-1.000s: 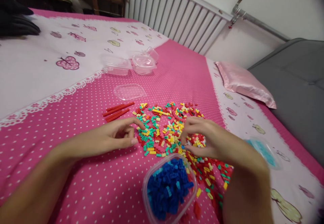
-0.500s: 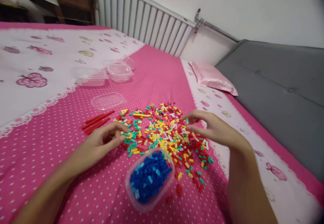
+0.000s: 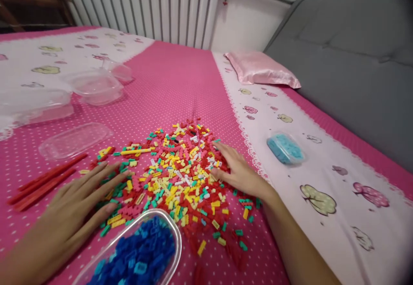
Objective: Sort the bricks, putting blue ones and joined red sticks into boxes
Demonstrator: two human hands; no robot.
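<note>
A wide heap of small plastic building bricks (image 3: 180, 177) in red, yellow, green, pink and white lies on the bedspread. My left hand (image 3: 84, 199) rests palm down over the heap's left edge, fingers stretched out and holding nothing. At the heap's right side my right hand (image 3: 237, 171) has its thumb and fingers apart, the fingertips touching or just above the bricks. Close to me stands a clear plastic tub (image 3: 177, 237) filled with blue bricks (image 3: 138, 250), partly cut off by the lower edge of the view.
Long red sticks (image 3: 48, 184) lie left of the heap, beside a clear lid (image 3: 75, 141). Clear plastic containers (image 3: 97, 87) stand further back. A tub of light-blue bricks (image 3: 285, 148) sits on the right, with a pink pillow (image 3: 261, 70) and grey headboard (image 3: 342, 70) behind.
The view has swung right and come closer, bringing the light-blue tub into sight. My left hand has gone from curled to spread flat over the bricks. My right hand remains by the heap's right side.
</note>
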